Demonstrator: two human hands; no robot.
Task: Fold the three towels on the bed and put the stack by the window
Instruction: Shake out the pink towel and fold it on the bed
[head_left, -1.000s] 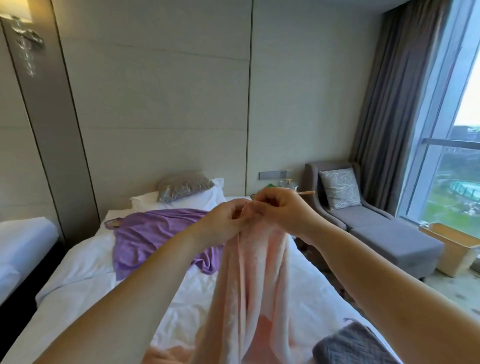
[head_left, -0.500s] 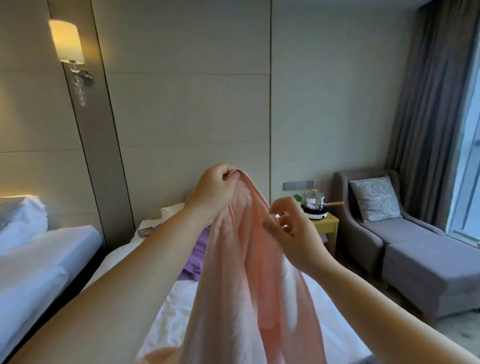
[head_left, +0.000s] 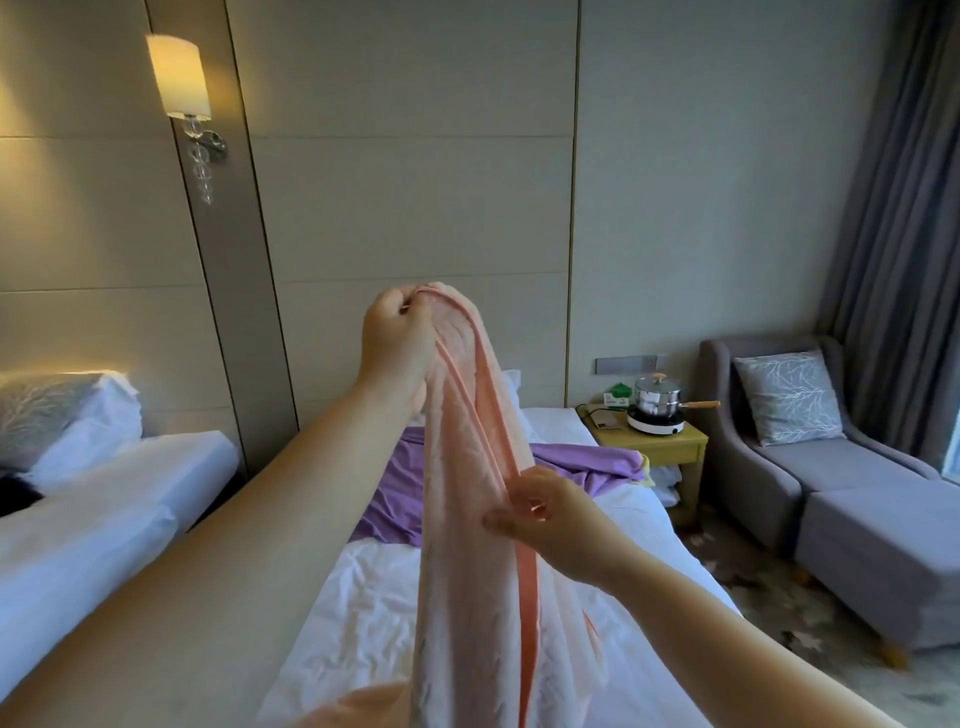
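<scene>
Towel: pale pink, in long vertical folds.

Pink towel hangs bunched lengthwise; purple towel lies rumpled, seemingly unfolded, on the bed.

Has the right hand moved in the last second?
Yes. The right hand slid down the pink towel, dropping from in front of the wall to in front of the bed.
</scene>
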